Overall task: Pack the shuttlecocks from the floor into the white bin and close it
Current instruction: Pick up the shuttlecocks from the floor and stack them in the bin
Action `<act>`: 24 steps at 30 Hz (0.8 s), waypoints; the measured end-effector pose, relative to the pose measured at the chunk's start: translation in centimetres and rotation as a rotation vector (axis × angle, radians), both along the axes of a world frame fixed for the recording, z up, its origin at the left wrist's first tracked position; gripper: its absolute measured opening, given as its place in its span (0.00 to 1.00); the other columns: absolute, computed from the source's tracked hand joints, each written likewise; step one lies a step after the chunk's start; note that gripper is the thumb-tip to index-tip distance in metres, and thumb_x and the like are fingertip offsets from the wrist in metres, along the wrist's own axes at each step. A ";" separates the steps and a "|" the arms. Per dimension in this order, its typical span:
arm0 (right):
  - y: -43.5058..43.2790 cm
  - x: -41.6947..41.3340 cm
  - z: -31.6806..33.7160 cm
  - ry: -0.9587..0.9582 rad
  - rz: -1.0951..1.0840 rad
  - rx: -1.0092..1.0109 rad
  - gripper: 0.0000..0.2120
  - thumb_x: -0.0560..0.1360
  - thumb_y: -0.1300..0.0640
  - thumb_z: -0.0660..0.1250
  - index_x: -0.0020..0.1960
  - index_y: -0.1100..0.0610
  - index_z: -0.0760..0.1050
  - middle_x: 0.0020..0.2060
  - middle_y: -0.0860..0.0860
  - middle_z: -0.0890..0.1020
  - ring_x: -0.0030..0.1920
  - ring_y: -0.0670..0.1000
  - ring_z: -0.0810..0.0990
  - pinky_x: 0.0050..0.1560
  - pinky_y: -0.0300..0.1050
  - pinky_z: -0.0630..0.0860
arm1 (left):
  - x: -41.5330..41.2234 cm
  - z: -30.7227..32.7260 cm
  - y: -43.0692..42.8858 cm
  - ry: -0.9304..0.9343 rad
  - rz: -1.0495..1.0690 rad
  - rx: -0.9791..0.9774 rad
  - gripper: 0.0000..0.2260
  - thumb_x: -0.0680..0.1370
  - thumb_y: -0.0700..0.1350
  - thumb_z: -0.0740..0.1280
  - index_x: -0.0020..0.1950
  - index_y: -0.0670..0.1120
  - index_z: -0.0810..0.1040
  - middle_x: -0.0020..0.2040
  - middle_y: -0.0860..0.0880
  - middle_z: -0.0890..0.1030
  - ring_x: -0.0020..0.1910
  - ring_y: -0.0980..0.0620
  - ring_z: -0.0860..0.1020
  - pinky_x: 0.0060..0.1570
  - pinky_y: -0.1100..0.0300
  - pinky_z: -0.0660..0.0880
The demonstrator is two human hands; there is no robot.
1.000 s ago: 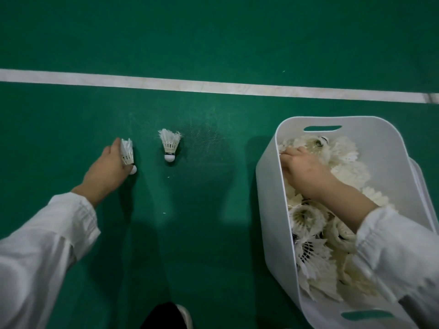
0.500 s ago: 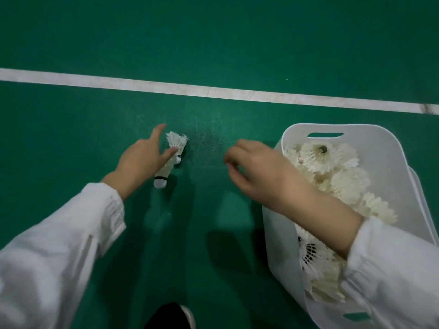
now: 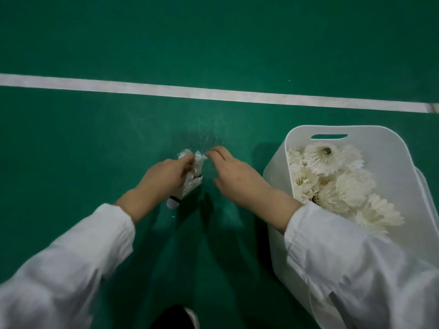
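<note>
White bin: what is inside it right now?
The white bin holds a pile of white feather shuttlecocks. The right sleeve covers its near part, so the contents there and the bin's bottom cannot be seen.

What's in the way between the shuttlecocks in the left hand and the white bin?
Only the person's own right hand. It hangs over the green floor between the shuttlecocks held by the left hand and the white bin, fingers reaching toward the feathers. The bin has no lid on, and nothing else lies on that stretch of floor.
</note>
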State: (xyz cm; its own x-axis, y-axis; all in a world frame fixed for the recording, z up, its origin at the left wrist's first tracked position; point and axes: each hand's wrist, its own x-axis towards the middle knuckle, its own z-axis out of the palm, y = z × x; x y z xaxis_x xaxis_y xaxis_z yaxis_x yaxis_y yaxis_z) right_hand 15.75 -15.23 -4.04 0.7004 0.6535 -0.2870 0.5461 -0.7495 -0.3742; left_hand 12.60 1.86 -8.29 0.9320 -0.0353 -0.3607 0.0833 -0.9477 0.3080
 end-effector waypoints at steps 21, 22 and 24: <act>-27.1 -9.4 11.9 -0.094 -0.493 0.080 0.09 0.75 0.52 0.66 0.44 0.58 0.78 0.53 0.48 0.73 0.37 0.48 0.75 0.43 0.45 0.70 | -2.8 17.8 -22.1 -0.172 -0.629 -0.271 0.05 0.78 0.48 0.62 0.46 0.48 0.68 0.48 0.50 0.70 0.46 0.51 0.72 0.48 0.55 0.70; -27.7 -10.0 11.0 -0.077 -0.500 0.064 0.09 0.75 0.53 0.66 0.46 0.58 0.79 0.51 0.48 0.75 0.41 0.50 0.76 0.43 0.42 0.69 | -3.2 16.8 -23.3 -0.164 -0.625 -0.255 0.05 0.77 0.46 0.62 0.44 0.47 0.68 0.46 0.50 0.71 0.46 0.49 0.73 0.47 0.54 0.71; -28.4 -10.9 9.2 -0.057 -0.492 0.041 0.09 0.75 0.54 0.66 0.49 0.58 0.80 0.47 0.50 0.78 0.47 0.51 0.77 0.41 0.37 0.63 | -4.5 14.5 -25.2 -0.140 -0.576 -0.217 0.05 0.78 0.46 0.61 0.44 0.46 0.71 0.45 0.50 0.73 0.45 0.49 0.73 0.45 0.53 0.72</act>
State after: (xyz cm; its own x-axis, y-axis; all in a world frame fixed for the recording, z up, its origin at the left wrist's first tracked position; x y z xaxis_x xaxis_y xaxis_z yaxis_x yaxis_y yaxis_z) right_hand 4.84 -43.66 5.15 0.9424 0.2518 -0.2203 0.1519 -0.9087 -0.3888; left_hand 8.15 -23.34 6.24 0.7794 -0.6043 -0.1653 -0.4767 -0.7432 0.4695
